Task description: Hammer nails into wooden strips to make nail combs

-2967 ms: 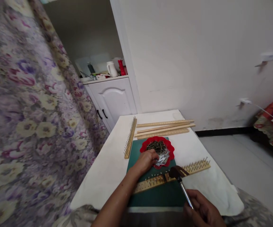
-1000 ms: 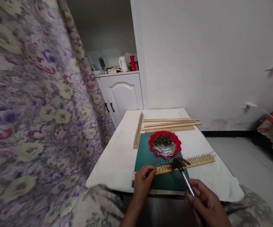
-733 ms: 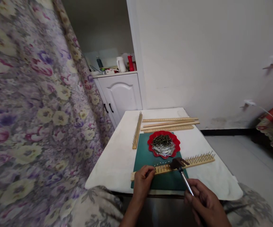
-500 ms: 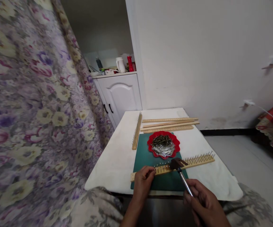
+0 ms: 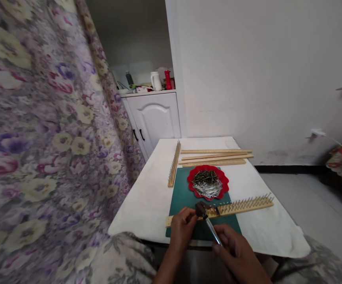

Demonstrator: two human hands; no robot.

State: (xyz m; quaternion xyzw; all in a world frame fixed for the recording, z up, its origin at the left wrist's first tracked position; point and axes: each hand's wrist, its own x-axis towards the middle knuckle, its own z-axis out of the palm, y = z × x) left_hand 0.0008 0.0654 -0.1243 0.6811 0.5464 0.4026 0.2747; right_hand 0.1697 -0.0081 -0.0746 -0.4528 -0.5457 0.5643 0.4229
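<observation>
White-covered table (image 5: 144, 201): near its front edge, a pale wooden nail-studded strip (image 5: 233, 210) lies across a flat green mat (image 5: 181, 193), probably for cushioning. The left hand (image 5: 183, 228) presses its fingertips together there, perhaps for steadying, anything pinched hidden; the right hand (image 5: 236, 248) wraps a brown-headed silver hammer (image 5: 213, 232).

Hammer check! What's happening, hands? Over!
Right hand gripping hammer. Left hand at nailed board, pinch unclear. Hammer's head hides some board; red bowl sits beyond.

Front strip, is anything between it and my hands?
Nothing visible separates the left hand from the front strip; the hammer, held in the right hand, stands between that hand and the strip.
</observation>
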